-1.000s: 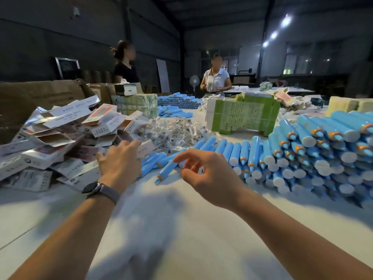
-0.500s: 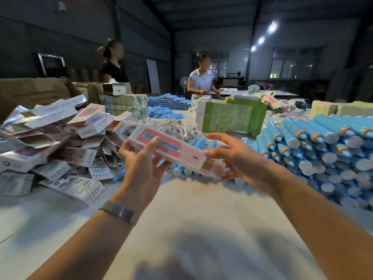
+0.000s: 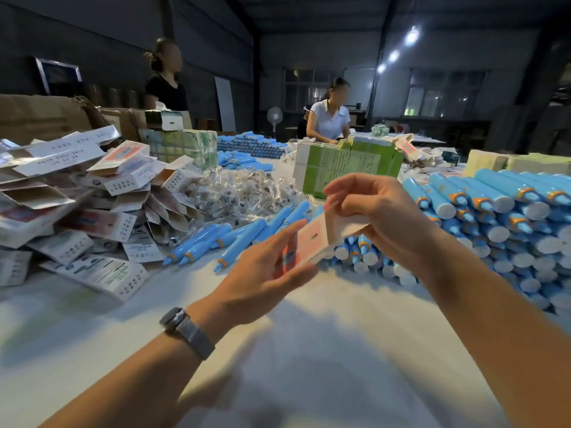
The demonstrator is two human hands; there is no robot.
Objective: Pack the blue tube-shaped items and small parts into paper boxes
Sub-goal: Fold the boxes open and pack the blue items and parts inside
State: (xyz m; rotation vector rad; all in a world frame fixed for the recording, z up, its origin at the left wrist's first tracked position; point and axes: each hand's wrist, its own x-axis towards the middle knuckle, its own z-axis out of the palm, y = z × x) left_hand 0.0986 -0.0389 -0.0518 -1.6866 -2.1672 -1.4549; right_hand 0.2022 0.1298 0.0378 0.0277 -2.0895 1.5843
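A flat paper box (image 3: 321, 239), white with a red panel, is being held in the air between both hands, just above the near end of the row of blue tubes. The left hand (image 3: 265, 273), wearing a dark watch (image 3: 185, 330) on its wrist, is supporting the lower end of the box, its fingers (image 3: 292, 231) lying nearly straight along the box's side with the thumb underneath. The right hand (image 3: 383, 217) is gripping the upper end, its fingers curling over the top edge and pinching the cardboard. The box is blurred, so I cannot tell whether it is already opened out.

Loose blue tubes (image 3: 238, 242) are lying in a row on the white counter (image 3: 309, 350) just behind the hands, and a large stack of blue tubes (image 3: 506, 217) is sitting to the right. A pile of small parts in clear bags (image 3: 247, 193) is lying behind the row. To the left, a heap of flat paper boxes (image 3: 77, 196) is spreading over the counter. A block of green cartons (image 3: 346, 163) is standing further back, where two other people are working
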